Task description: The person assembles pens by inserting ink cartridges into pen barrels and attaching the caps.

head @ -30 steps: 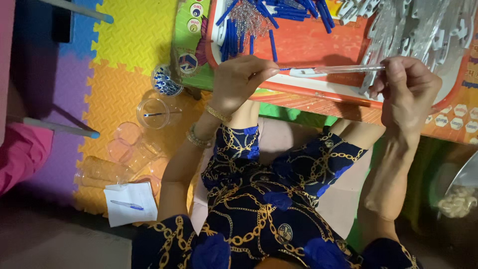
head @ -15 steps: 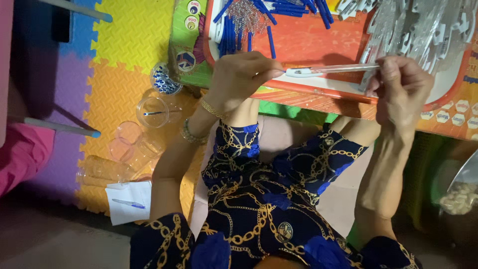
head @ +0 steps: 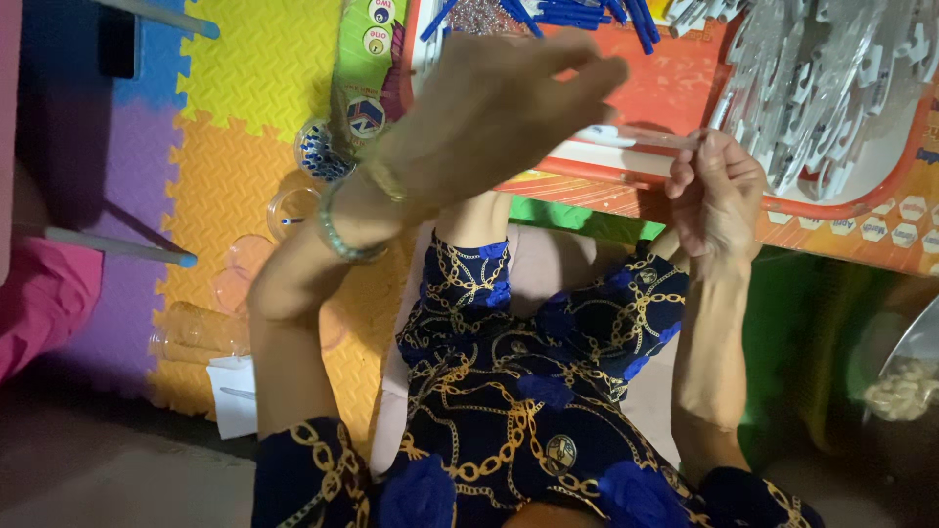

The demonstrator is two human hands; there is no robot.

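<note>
Hands at work over the red tray

The right hand pinches a thin clear plastic pen tube at one end, keeping it level over the tray; the left hand hovers open, holding nothing.

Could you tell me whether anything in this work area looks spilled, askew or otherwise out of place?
A few things do. Clear plastic cups lie tipped on their sides on the foam mat, beside a white paper. Blue caps lie scattered loosely across the orange tray.
</note>
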